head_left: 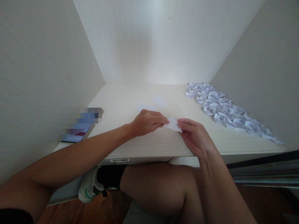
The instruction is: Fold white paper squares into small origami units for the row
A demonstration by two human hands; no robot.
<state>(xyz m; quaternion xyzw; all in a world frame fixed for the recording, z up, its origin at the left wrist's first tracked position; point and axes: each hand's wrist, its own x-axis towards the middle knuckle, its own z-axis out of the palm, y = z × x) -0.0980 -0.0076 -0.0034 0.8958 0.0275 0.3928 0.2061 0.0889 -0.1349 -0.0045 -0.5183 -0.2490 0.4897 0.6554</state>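
Note:
Between my two hands, just above the desk, is a small folded piece of white paper [173, 124]. My left hand [149, 122] pinches its left edge between thumb and fingers. At the right edge, my right hand [192, 133] grips it with thumb and forefinger, the other fingers curled below. Beyond my left hand a flat white sheet [160, 101] lies on the desk, and another pale sheet [144, 106] is partly hidden behind that hand.
Many folded white paper boats [224, 109] stand in rows along the right wall. A phone or tablet [78, 132], partly blurred, leans at the left wall. The pale desk [140, 147] has walls on three sides. My bent leg [156, 183] is under its front edge.

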